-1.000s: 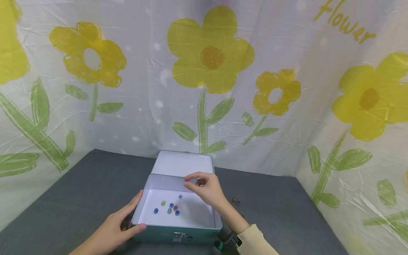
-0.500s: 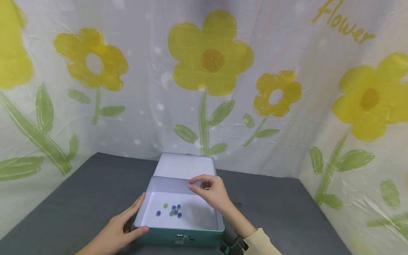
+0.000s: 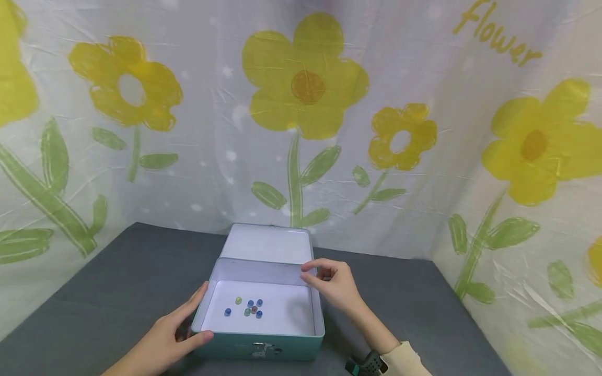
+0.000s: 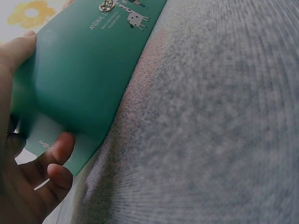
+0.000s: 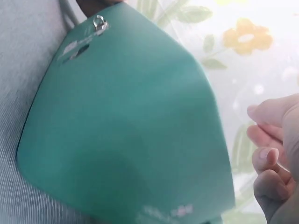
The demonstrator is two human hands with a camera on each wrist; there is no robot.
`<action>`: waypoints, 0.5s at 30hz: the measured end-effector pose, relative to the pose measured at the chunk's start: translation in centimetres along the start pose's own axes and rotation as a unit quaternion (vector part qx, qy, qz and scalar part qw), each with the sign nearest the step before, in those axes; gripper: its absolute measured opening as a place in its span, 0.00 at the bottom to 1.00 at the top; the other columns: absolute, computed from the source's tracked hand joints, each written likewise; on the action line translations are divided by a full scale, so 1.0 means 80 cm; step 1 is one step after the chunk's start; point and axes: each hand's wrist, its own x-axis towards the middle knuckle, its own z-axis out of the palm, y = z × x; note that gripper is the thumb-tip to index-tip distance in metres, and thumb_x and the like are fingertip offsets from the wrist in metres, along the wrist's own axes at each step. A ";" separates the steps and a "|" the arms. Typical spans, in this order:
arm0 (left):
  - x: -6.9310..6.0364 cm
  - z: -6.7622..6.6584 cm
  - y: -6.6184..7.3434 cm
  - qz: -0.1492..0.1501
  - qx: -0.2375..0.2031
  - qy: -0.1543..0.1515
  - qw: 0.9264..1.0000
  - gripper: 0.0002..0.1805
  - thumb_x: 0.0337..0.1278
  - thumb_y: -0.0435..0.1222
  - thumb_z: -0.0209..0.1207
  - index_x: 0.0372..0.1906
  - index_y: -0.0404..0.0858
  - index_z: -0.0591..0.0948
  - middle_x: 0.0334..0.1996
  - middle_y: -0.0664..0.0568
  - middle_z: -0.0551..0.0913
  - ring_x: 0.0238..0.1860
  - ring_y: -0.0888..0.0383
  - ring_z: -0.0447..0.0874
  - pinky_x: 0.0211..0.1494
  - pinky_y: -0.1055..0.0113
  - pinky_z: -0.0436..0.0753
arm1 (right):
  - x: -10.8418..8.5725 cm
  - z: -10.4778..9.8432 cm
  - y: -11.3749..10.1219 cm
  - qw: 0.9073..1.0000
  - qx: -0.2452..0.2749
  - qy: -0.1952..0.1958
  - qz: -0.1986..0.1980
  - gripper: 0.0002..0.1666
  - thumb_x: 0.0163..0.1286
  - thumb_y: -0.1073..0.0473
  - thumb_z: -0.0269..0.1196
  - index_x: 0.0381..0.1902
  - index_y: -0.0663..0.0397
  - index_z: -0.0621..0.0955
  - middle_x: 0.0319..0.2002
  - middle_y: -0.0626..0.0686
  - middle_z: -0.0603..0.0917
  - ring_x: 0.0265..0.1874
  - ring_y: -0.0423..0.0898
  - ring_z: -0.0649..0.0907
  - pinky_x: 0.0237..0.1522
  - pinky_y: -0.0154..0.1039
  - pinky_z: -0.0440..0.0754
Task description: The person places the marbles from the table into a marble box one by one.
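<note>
In the head view a green tin box (image 3: 256, 344) with a white inside stands with its lid (image 3: 268, 244) raised at the back. Several small glass marbles (image 3: 259, 314), blue, green, yellow-green and reddish, lie on its floor. My left hand (image 3: 164, 334) grips the box's front left corner, thumb on the front face and fingers along the side. Above the right rim hovers my right hand (image 3: 336, 284), thumb and forefinger bent toward each other with nothing visible between them. The right wrist view shows those fingers (image 5: 268, 154) loosely curled, apart from the tin.
A dark grey tabletop (image 3: 400, 313) surrounds the box. Behind and at the sides hangs a white curtain (image 3: 202, 156) printed with yellow flowers. A dark watch strap (image 3: 367, 363) sits near my right sleeve (image 3: 404, 360).
A blurred marble inside the tin has rolled forward to the others. My right hand has moved rightward to the rim; two marbles on the table at right are now out of sight.
</note>
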 end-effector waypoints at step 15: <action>0.000 0.001 0.006 -0.021 0.014 0.001 1.000 0.51 0.68 0.45 0.71 0.87 0.51 0.54 0.82 0.38 0.59 0.35 0.70 0.71 0.33 0.71 0.73 | -0.042 -0.062 0.034 0.999 -0.012 0.023 0.038 0.12 0.69 0.62 0.75 0.47 0.64 0.90 0.23 0.66 0.85 0.16 0.38 0.73 0.20 0.31 0.65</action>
